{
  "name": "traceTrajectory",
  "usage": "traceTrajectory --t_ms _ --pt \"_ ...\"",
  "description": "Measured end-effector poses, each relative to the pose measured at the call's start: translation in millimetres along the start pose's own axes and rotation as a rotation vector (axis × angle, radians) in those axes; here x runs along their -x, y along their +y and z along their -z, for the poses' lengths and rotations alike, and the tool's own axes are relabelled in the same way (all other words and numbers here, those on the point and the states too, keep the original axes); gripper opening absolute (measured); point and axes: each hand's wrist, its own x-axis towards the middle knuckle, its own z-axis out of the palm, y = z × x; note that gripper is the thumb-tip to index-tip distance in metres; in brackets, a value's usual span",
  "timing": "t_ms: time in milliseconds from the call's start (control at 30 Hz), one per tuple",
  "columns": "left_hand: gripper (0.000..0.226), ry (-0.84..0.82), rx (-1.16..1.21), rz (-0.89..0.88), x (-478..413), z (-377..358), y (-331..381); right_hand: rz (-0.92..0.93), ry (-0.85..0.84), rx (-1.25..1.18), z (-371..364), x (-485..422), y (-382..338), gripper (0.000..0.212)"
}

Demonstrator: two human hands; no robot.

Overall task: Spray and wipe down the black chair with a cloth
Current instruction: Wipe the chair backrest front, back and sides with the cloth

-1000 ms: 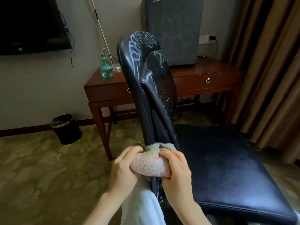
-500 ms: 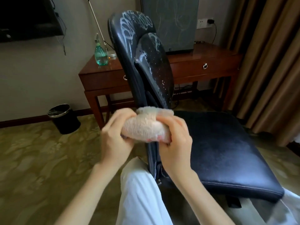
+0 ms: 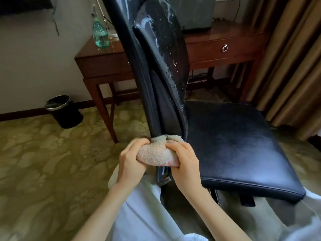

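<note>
Far left, a round black bin (image 3: pixel 64 110) w/ a shiny metal rim and a crinkled liner stands on the carpet (image 3: pixel 43 162), which is olive-green w/ a blotchy, cloud-like pattern. Above it a dark screen (image 3: pixel 22 4) hangs on the wall, cut off by the top edge.

Next comes a reddish-brown wooden desk (image 3: pixel 102 65) w/ a glossy top and squared legs. On its left end stands a clear, green-tinted spray bottle (image 3: pixel 100 35) w/ a bulbous body.

The black chair (image 3: pixel 161 58) fills the centre. Its skin is smooth and leather-like, and the curved backrest is seen almost edge-on, w/ drops and whitish streaks on its front face. Its top is out of frame.

At the foot of the backrest sits the cloth (image 3: pixel 158 153), a beige, nubbly terry wad w/ a pink spot on its lower edge. The left hand (image 3: pixel 132 164) clasps its left end w/ curled fingers, and the right hand (image 3: pixel 185 166) clasps its right end likewise. The cloth prob. wraps round the back's narrow lower part, but the far side is hidden.

To the right lies the seat (image 3: pixel 234 145), broad and squarish w/ rounded corners and a dull sheen. The base under it is mostly hidden behind white trousers (image 3: pixel 144 214).

Behind, a desk drawer has a metal ring pull (image 3: pixel 224 48). A dark cabinet (image 3: pixel 196 13) on the desk is cut off above. Brown-gold pleated curtains (image 3: pixel 295 58) hang far right.
</note>
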Motion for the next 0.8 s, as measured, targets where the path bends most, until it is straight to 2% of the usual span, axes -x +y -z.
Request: traceTrajectory --t_ms 100,233,333,500,633,700,800 --pt "0.059 -0.08 0.018 0.097 28 -22 -28 -0.12 -0.04 -0.015 -21 31 26 0.033" --pt "0.059 -0.187 0.003 0.183 41 -34 -52 -0.312 -0.098 -0.072 -42 48 39 0.039" --pt "0.058 -0.21 0.021 0.207 35 -34 -61 -0.365 -0.063 -0.122 -52 43 37 0.041" --pt "0.05 -0.118 0.049 0.139 16 -19 -49 -0.279 0.099 -0.17 -48 25 9 0.039" --pt "0.027 0.024 -0.014 -0.117 -25 10 -27 -0.135 0.247 -0.181 -38 -10 -26 0.039" --pt "0.016 0.041 -0.055 -0.213 -44 20 -23 -0.081 0.282 -0.142 -39 -21 -32 0.036" --pt "0.016 0.027 -0.055 -0.184 -42 16 -31 -0.061 0.279 -0.122 -48 -13 -23 0.032"
